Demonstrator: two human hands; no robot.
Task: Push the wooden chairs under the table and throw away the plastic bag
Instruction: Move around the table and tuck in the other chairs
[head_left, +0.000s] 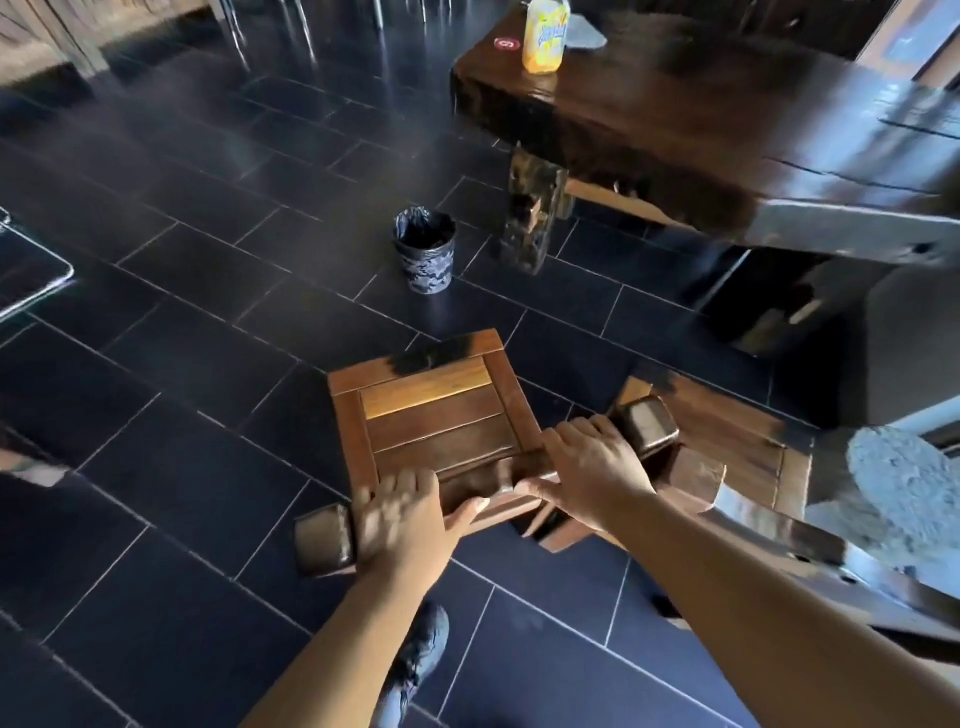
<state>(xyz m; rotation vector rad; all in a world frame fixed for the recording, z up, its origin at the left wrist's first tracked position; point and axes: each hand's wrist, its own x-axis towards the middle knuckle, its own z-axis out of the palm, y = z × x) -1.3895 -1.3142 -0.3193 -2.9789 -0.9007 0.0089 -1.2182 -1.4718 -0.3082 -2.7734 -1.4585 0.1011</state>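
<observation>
A wooden chair (431, 410) with a slatted seat stands on the dark tiled floor in front of me, away from the table. My left hand (408, 517) grips the left part of its backrest top rail. My right hand (592, 470) grips the same rail further right. A second wooden chair (737, 441) stands just to the right, partly hidden by my right arm. The thick dark wooden table (701, 119) fills the upper right. On its far end lies a crumpled clear plastic bag (587, 32), beside a yellow bottle (544, 36).
A small camouflage-patterned bin (425, 252) with a black liner stands on the floor left of the carved table leg (535, 218). A grey cushion (904, 478) lies at the right edge. Metal chair legs show at the top, a metal frame (31, 275) at far left.
</observation>
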